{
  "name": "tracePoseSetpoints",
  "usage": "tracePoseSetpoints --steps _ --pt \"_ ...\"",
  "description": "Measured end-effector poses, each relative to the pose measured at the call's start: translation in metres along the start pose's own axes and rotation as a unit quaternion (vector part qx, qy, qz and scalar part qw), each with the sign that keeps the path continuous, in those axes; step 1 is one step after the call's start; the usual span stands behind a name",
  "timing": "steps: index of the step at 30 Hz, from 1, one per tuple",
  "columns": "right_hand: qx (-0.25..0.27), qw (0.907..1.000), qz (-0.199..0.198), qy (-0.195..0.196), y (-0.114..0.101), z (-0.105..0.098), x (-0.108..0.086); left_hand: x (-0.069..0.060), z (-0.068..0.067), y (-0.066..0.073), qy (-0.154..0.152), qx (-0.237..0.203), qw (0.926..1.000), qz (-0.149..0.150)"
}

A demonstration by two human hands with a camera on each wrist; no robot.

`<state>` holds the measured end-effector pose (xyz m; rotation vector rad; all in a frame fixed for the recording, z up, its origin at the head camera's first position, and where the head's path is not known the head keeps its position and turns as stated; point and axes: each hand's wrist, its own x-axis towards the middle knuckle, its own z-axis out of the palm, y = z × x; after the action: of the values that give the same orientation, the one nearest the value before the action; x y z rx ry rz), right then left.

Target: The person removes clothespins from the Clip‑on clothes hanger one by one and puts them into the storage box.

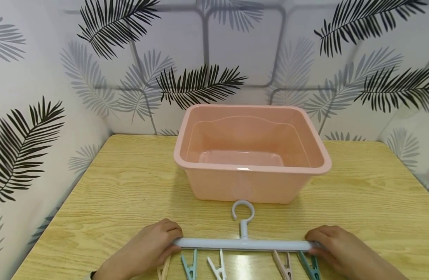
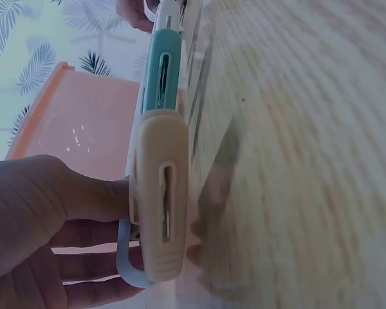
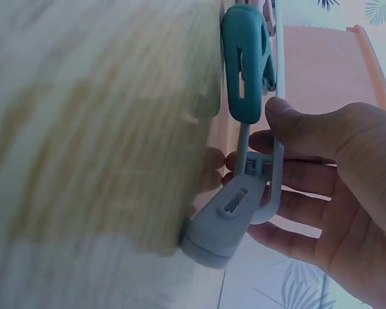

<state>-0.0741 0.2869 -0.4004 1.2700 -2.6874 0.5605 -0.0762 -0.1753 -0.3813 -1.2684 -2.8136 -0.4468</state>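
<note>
A pale blue clip hanger [image 1: 242,244] lies crosswise near the table's front, its hook pointing toward the tub. My left hand [image 1: 149,247] grips the bar's left end, thumb near a beige clip [image 2: 162,199]. My right hand [image 1: 340,247] holds the other end; fingers curl round it beside a grey clip [image 3: 222,219] and a dark teal clip [image 3: 242,64]. Between the hands hang a light teal clip [image 1: 189,266], a white clip [image 1: 218,268] and a pinkish-beige clip [image 1: 283,266]. The grey clip is hidden in the head view.
A pink plastic tub [image 1: 240,186] stands just behind the hanger's hook, and nothing shows inside it. The wood-grain table [image 1: 130,186] extends to both sides. A leaf-patterned wall covering [image 1: 235,50] rises behind and at the left.
</note>
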Motion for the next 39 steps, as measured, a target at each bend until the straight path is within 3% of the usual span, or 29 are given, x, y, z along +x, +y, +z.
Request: tracePoseSetpoints --steps 5,12,18,23,28,31,36,39 --pt "0.012 0.9999 0.008 -0.003 -0.003 -0.003 -0.001 -0.001 -0.005 0.003 0.001 -0.013 0.9999 -0.01" --pt "0.036 0.9973 0.057 -0.029 -0.011 -0.01 -0.004 -0.005 -0.014 0.006 0.011 -0.064 0.9979 -0.004" --pt "0.063 0.9955 0.07 -0.008 -0.018 -0.018 -0.007 -0.008 -0.024 0.009 0.066 -0.046 0.9965 0.024" --pt "0.014 0.9964 0.063 0.054 -0.031 -0.026 -0.006 -0.01 -0.035 0.011 0.124 -0.013 0.9909 0.052" --pt "-0.013 0.9909 -0.008 0.134 -0.041 -0.034 0.001 -0.011 -0.05 0.015 0.161 0.013 0.985 0.062" --pt "-0.015 0.9819 -0.036 0.185 -0.046 -0.039 0.008 -0.007 -0.059 0.019 0.179 0.041 0.9811 0.062" --pt "-0.016 0.9626 -0.038 0.268 -0.054 -0.047 0.023 0.002 -0.071 0.023 0.207 0.093 0.9707 0.078" --pt "-0.024 0.9553 -0.024 0.294 -0.058 -0.055 0.031 0.008 -0.079 0.027 0.214 0.122 0.9664 0.076"
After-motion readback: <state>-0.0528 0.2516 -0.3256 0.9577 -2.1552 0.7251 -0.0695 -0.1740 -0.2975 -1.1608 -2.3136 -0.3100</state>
